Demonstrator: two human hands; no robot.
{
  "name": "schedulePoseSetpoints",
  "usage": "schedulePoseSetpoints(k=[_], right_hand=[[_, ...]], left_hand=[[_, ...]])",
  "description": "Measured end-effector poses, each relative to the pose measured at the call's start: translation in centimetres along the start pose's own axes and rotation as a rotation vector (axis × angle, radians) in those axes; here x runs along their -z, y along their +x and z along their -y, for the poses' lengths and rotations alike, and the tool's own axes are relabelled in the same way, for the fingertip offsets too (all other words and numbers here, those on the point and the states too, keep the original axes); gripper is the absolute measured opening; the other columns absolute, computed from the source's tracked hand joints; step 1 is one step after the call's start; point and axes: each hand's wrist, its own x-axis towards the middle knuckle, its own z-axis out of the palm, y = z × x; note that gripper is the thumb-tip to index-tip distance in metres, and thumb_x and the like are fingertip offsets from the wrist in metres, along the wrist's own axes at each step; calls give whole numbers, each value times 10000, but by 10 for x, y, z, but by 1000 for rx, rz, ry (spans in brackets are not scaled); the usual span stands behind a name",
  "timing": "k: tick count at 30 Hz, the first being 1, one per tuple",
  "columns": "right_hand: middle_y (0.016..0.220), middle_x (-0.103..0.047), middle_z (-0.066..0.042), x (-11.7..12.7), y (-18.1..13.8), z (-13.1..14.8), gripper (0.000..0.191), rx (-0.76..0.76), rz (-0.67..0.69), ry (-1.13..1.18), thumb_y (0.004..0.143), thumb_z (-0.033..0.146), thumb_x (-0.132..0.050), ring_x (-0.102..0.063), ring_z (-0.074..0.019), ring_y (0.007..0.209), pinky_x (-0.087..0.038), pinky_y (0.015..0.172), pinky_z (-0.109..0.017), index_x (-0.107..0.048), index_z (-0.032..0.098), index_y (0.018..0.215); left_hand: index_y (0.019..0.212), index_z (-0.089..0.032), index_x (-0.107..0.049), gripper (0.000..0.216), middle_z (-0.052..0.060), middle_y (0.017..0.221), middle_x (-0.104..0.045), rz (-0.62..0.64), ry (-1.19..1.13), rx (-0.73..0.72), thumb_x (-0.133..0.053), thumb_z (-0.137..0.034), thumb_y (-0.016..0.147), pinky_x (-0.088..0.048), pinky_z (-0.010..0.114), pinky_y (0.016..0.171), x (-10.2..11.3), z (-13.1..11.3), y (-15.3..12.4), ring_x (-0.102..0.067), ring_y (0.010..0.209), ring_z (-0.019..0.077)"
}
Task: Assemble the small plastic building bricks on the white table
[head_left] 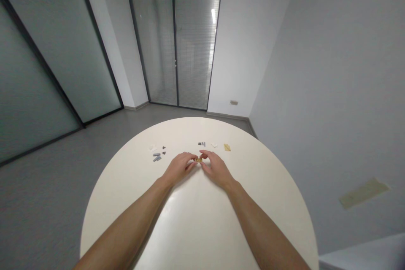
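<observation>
Between my two hands is a small tan building-brick piece (198,160) with a row of marks along its side, just above the table or resting on it; I cannot tell which. The fingertips of my left hand (181,166) are closed on its left end. At its right end, my right hand (217,168) grips with thumb and fingers. Beyond the hands lie small dark grey and grey pieces (201,144), white pieces (214,145) and a flat yellow piece (227,147).
On the left of the round white table (196,228) lie grey bars (157,158), small black pieces (163,147) and white pieces (152,147). Behind the table's far edge are a grey floor (133,120) and a glass door (175,50). A wall (341,93) rises on the right.
</observation>
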Motion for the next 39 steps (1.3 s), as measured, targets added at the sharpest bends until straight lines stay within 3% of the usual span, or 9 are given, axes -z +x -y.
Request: schedulePoseSetpoints(k=[8,21,39], right_hand=[[995,-686,-57,6,3,9,127,22,36,-42,908,180,-573,-613,-212,975,-458,896,-374,-639,220,1009],[1091,-677,-55,10,3,12,250,83,61,-27,920,201,-586,-608,-209,1036,-468,929,-380,-661,277,1146],[1109,-684,-44,8,4,6,226,78,64,-49,960,207,-549,-609,-199,1055,-453,928,-368,-660,279,1144]], left_hand=[[1098,-229,-625,210,52,1022,-702,-25,15,20,-500,-337,968,-485,353,860,-1,1,0,-636,941,205],[1135,-221,-633,253,64,1069,-699,-67,-90,108,-494,-349,967,-510,340,878,-3,2,-2,-640,979,200],[1168,-230,-605,249,53,1068,-692,-48,-84,106,-491,-315,964,-508,323,855,0,-1,-2,-637,978,198]])
